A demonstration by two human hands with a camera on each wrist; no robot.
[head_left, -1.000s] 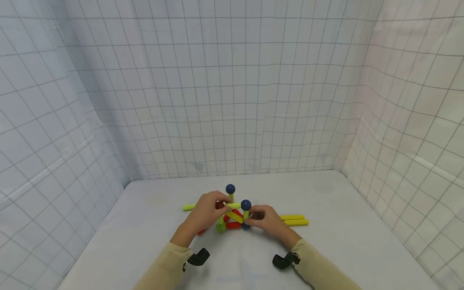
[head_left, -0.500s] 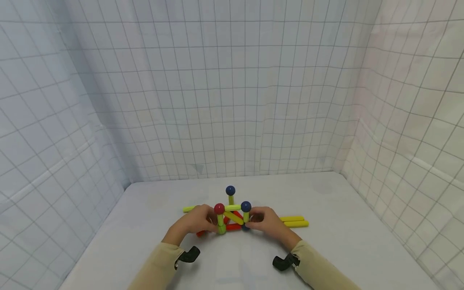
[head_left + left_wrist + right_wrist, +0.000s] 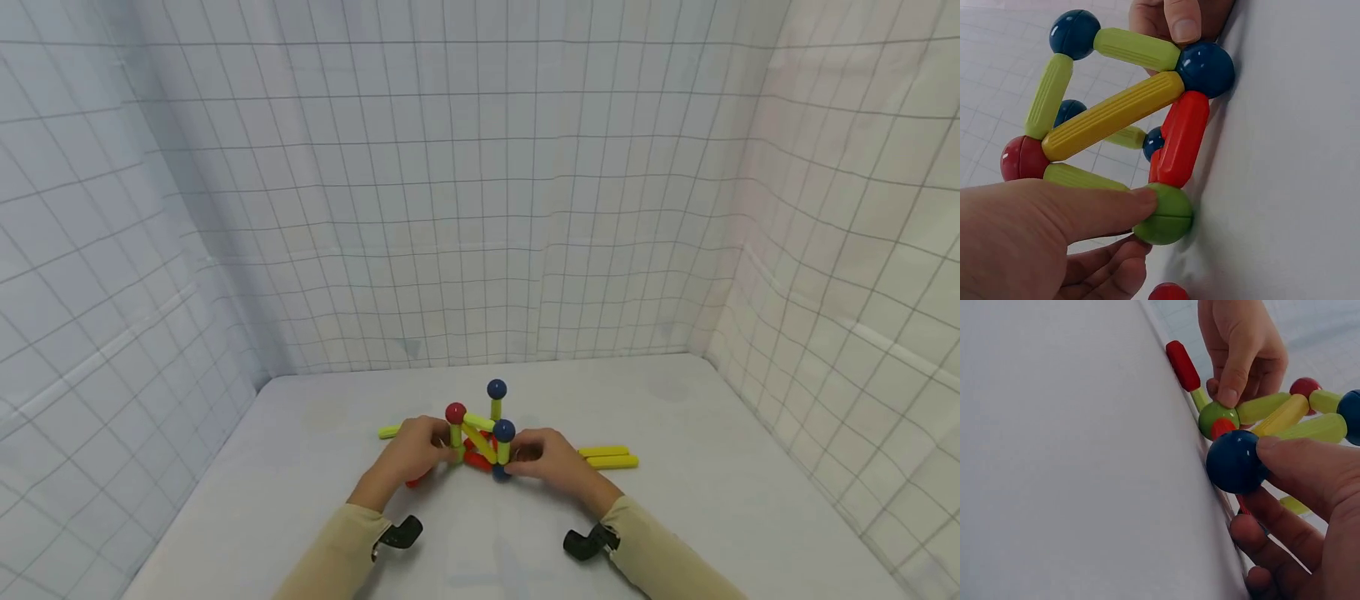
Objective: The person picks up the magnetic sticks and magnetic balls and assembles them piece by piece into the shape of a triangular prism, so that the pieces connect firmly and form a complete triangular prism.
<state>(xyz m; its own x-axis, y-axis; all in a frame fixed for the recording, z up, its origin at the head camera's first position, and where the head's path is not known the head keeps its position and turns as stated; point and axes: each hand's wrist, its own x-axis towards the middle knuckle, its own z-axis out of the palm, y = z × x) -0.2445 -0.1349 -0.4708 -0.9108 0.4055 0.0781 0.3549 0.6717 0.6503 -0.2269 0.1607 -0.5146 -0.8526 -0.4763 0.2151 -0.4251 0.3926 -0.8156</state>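
Note:
A frame of rods and balls stands on the table between both hands. My left hand [image 3: 414, 454] pinches the green ball [image 3: 1163, 214] at a lower corner. With thumb and fingers, my right hand [image 3: 553, 458] grips the lower blue ball [image 3: 1237, 461]. Above the green ball a light-green rod rises to a red ball [image 3: 456, 413]; another upright rod carries a blue ball [image 3: 504, 430]. A light-green rod joins those two tops, and a yellow rod [image 3: 1116, 115] runs diagonally. Red rods [image 3: 1184, 140] lie along the base. Behind, a third upright holds a blue ball [image 3: 497, 389].
Two yellow rods [image 3: 611, 462] lie right of the frame, beside my right hand. A light-green rod [image 3: 389, 432] lies behind my left hand, and a red piece [image 3: 420, 479] lies just in front of it. Gridded white cloth [image 3: 480, 208] surrounds the table's back and sides.
My left hand moved from the top rod down to the green ball. The frame has since turned, its left side going back and its rear blue ball shifting right.

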